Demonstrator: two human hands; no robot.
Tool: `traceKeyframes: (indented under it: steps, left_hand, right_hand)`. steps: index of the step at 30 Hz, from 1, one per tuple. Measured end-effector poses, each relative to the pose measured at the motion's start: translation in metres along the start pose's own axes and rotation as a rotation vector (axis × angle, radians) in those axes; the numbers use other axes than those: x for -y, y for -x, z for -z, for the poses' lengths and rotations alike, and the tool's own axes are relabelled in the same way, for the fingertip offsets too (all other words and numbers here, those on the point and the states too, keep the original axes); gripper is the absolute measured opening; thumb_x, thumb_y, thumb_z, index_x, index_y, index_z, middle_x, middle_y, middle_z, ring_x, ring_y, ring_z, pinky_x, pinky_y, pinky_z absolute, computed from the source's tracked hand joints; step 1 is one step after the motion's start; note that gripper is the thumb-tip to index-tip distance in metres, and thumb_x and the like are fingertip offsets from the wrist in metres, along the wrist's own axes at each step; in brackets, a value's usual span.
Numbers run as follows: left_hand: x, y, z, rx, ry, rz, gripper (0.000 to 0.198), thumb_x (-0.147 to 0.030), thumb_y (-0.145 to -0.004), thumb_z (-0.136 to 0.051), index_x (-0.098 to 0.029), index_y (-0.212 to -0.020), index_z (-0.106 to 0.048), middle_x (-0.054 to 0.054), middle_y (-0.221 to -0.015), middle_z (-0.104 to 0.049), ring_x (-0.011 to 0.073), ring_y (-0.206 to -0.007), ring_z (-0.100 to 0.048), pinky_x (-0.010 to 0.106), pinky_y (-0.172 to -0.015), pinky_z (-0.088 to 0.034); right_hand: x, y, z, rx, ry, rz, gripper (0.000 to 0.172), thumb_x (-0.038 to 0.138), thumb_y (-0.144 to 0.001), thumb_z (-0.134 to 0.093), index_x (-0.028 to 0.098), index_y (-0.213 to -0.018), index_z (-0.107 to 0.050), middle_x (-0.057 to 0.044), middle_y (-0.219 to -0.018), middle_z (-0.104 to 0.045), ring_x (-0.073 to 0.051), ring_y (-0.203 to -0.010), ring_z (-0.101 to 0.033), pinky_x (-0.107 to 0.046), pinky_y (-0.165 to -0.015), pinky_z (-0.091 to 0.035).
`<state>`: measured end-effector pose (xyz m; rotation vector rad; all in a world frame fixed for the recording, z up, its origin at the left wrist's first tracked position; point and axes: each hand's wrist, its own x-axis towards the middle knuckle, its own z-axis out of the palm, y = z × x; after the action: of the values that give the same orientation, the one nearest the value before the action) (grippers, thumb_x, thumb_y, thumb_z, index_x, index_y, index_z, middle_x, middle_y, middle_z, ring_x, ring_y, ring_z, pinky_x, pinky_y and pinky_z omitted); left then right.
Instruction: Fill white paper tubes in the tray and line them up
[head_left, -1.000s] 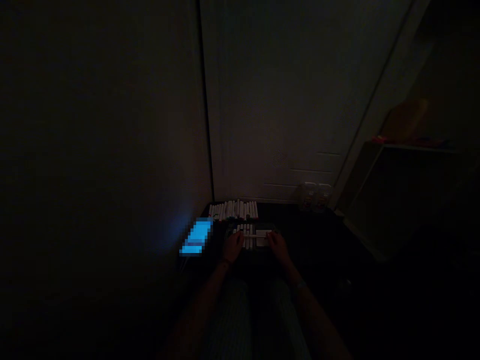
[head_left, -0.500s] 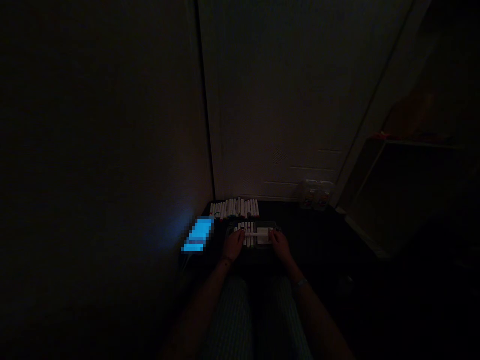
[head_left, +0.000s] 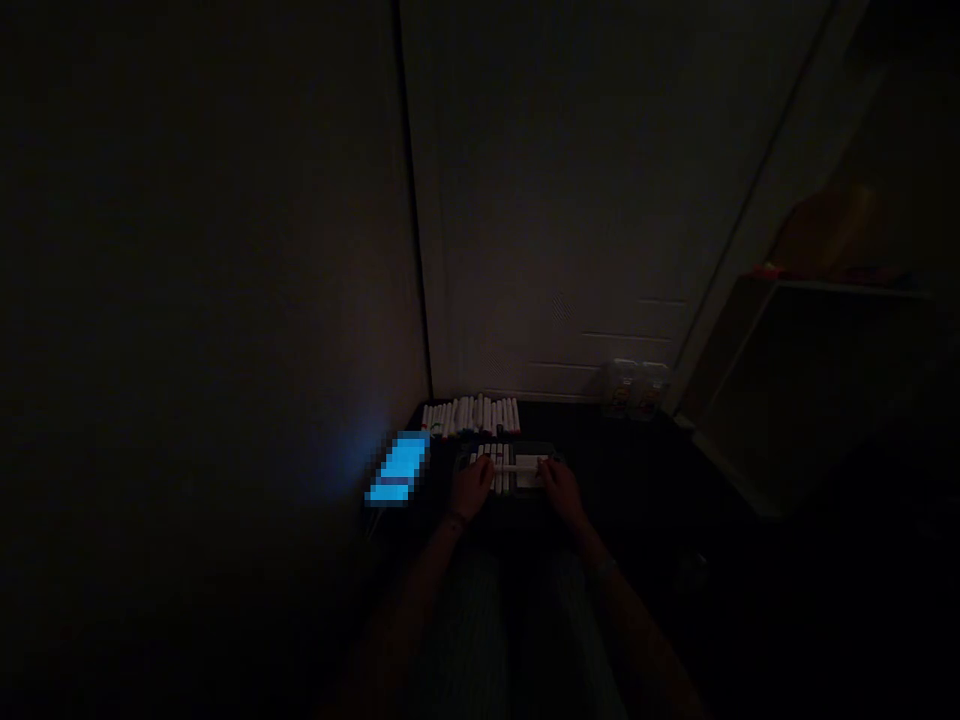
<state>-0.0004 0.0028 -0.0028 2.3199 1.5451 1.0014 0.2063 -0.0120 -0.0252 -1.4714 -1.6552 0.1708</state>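
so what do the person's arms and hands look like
Both grips, left and right, are bare, ungloved hands. No sleeve shows on the left forearm or right forearm. A thin dark band circles the left wrist; a paler band sits on the right. It's too dark for finer detail.

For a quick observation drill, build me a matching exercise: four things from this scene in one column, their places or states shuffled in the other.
1. white stick
2. longer marker row
3. pixelated screen
4. clear packages

A. glowing blue
B. back right of the dark tabletop
C. held between left hand and right hand
D. back left of the tabletop

Pairs: 1-C; 2-D; 3-A; 4-B
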Motion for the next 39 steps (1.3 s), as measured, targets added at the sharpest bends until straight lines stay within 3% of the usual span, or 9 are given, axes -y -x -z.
traceKeyframes:
  steps: [15,24,29,39]
  left_hand:
    - [0.004,-0.001,-0.005,-0.034,-0.022,0.031,0.025,-0.030,-0.088,-0.029,-0.019,-0.083,-0.050,0.001,-0.070,-0.058,0.0120,-0.065,-0.054,0.021,-0.057,-0.031]
    - [-0.004,0.000,0.003,-0.020,0.088,0.056,0.025,-0.035,-0.086,-0.030,-0.021,-0.084,-0.051,0.000,-0.073,-0.059,0.0118,-0.067,-0.055,0.021,-0.059,-0.035]
    - [-0.010,0.000,0.006,0.016,0.130,0.120,0.026,-0.042,-0.081,-0.041,-0.020,-0.090,-0.051,-0.001,-0.072,-0.059,0.0123,-0.064,-0.055,0.021,-0.058,-0.036]
    - [-0.014,0.002,0.011,-0.008,0.117,0.079,0.025,-0.037,-0.083,-0.036,-0.020,-0.091,-0.052,-0.001,-0.068,-0.057,0.0115,-0.061,-0.053,0.021,-0.056,-0.035]
  right_hand:
    - [0.001,0.000,0.001,0.024,-0.107,-0.027,0.034,0.045,-0.082,-0.038,0.020,-0.084,-0.062,-0.004,-0.079,-0.061,-0.015,-0.074,-0.054,-0.024,-0.068,-0.038]
    - [0.006,-0.001,0.005,0.023,-0.099,-0.027,0.032,0.040,-0.084,-0.036,0.020,-0.086,-0.061,-0.004,-0.081,-0.061,-0.015,-0.075,-0.054,-0.024,-0.068,-0.038]
    - [0.008,-0.001,0.006,0.013,-0.081,-0.027,0.033,0.039,-0.085,-0.034,0.019,-0.088,-0.060,-0.005,-0.083,-0.061,-0.015,-0.077,-0.054,-0.024,-0.070,-0.038]
    - [0.008,0.000,0.007,0.021,-0.076,-0.025,0.034,0.040,-0.085,-0.034,0.019,-0.088,-0.060,-0.005,-0.084,-0.061,-0.015,-0.077,-0.053,-0.024,-0.070,-0.037]
